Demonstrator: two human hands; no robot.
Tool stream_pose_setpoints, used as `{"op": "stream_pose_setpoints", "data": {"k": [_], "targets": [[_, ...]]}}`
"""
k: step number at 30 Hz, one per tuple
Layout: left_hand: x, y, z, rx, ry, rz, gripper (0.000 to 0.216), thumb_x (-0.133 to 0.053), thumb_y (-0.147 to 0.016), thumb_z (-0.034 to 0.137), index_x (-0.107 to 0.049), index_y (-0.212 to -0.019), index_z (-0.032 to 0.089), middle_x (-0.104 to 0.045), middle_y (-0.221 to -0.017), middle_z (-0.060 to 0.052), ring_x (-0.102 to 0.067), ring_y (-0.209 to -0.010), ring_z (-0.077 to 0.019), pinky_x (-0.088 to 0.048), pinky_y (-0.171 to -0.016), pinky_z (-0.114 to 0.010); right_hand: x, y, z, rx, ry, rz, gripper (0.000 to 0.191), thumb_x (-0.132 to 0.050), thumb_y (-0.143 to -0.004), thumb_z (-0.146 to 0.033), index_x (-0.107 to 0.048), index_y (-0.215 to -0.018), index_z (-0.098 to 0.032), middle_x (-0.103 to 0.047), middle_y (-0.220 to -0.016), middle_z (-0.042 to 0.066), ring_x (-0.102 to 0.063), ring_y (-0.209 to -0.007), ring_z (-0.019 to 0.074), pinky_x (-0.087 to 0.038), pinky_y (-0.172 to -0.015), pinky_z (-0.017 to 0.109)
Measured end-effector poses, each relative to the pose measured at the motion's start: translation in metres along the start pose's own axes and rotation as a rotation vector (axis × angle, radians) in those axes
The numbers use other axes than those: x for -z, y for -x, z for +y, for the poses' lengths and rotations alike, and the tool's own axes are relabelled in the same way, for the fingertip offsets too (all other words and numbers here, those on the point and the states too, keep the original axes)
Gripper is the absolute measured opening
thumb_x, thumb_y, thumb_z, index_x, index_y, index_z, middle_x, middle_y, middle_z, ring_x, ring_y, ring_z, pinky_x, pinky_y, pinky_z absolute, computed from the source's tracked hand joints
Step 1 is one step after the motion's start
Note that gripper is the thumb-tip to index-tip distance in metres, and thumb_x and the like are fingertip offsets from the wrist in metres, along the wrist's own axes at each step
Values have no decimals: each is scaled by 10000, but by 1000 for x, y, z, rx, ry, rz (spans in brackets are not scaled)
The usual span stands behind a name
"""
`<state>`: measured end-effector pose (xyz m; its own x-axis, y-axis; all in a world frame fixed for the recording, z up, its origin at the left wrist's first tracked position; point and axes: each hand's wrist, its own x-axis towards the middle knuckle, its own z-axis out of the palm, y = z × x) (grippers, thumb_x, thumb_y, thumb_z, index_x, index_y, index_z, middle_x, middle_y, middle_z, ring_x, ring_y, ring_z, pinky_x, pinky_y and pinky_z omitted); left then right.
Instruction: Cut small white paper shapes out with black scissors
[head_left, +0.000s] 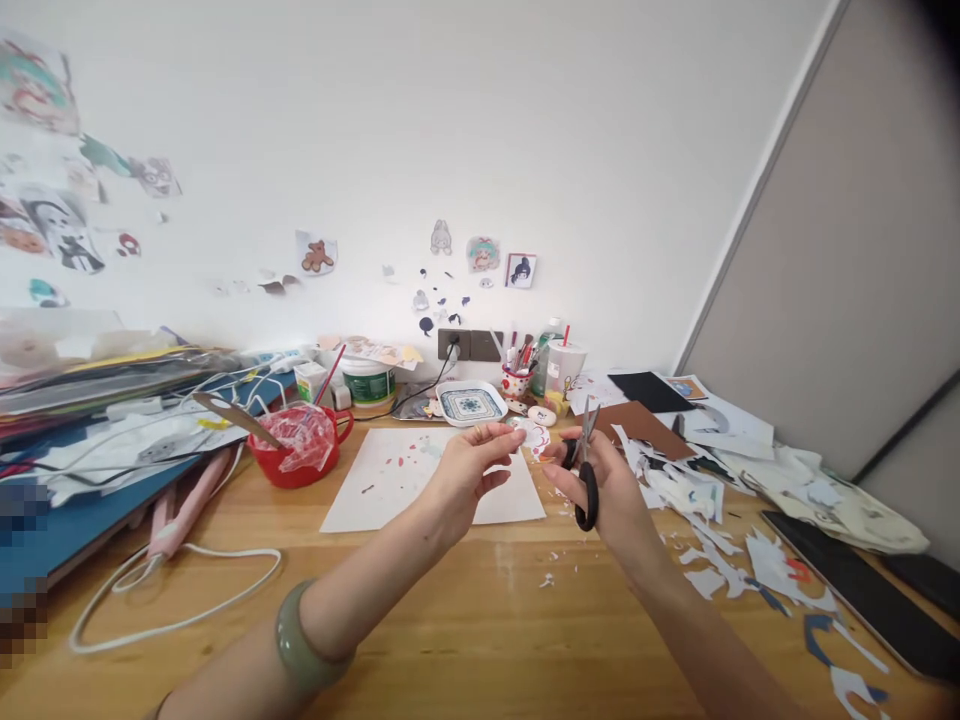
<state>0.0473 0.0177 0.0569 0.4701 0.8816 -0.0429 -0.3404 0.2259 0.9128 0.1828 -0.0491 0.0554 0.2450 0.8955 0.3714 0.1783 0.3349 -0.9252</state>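
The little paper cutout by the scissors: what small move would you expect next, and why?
Probably a short snip. The right hand holds the scissors with blades up beside the paper cutout, which the left hand pinches at its edge.

No text, label, brand, number or sign can be read anywhere in the view. The cut-out pictures (317,255) stuck on the wall show only drawn figures, without legible words. The green-banded tub (368,381) at the back of the bench (465,620) carries a label, but its print is too small and blurred to make out. The white cup (564,364) beside the pen holder and the small carton (309,380) near the red bowl also bear marks that stay unreadable.
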Motion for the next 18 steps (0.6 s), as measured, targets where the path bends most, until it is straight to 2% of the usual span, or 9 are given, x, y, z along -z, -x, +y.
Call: {"op": "stream_pose_setpoints", "data": {"k": [4, 8, 14, 18], "targets": [[-1, 4, -2, 19, 13, 2, 291, -721, -494, 327, -584, -700, 174, -556, -696, 5, -471, -602, -60, -353, -554, -174, -4, 2, -2, 68, -62, -7, 318, -651, -628, -286, -451, -870, -234, -516, -769, -14, -505, -714, 126, -431, -638, 246], [0, 6, -6, 62, -33, -29, 301, -722, -485, 326, -582, -699, 167, -583, -707, -11, -491, -630, -78, -358, -567, -186, -8, 2, 2, 57, -66, 67, 300, -653, -620, -273, -460, -845, -228, -506, -699, -26, -497, -606, 111, -420, -553, 234], [2, 6, -6, 179, -28, -117, 260, -711, -509, 285, -594, -704, 158, -604, -736, -26, -505, -619, -73, -385, -589, -195, -7, 3, 7, 23, -89, 65, 262, -657, -606, -243, -483, -801, -218, -500, -613, -53, -460, -503, 87, -356, -455, 205], [1, 7, -3, 148, -31, -141, 230, -719, -500, 237, -586, -671, 158, -568, -687, 5, -494, -615, -61, -391, -584, -187, -7, 3, 6, 41, -105, 114, 253, -656, -598, -209, -486, -785, -217, -505, -621, -55, -448, -493, 79, -348, -446, 197]]}}
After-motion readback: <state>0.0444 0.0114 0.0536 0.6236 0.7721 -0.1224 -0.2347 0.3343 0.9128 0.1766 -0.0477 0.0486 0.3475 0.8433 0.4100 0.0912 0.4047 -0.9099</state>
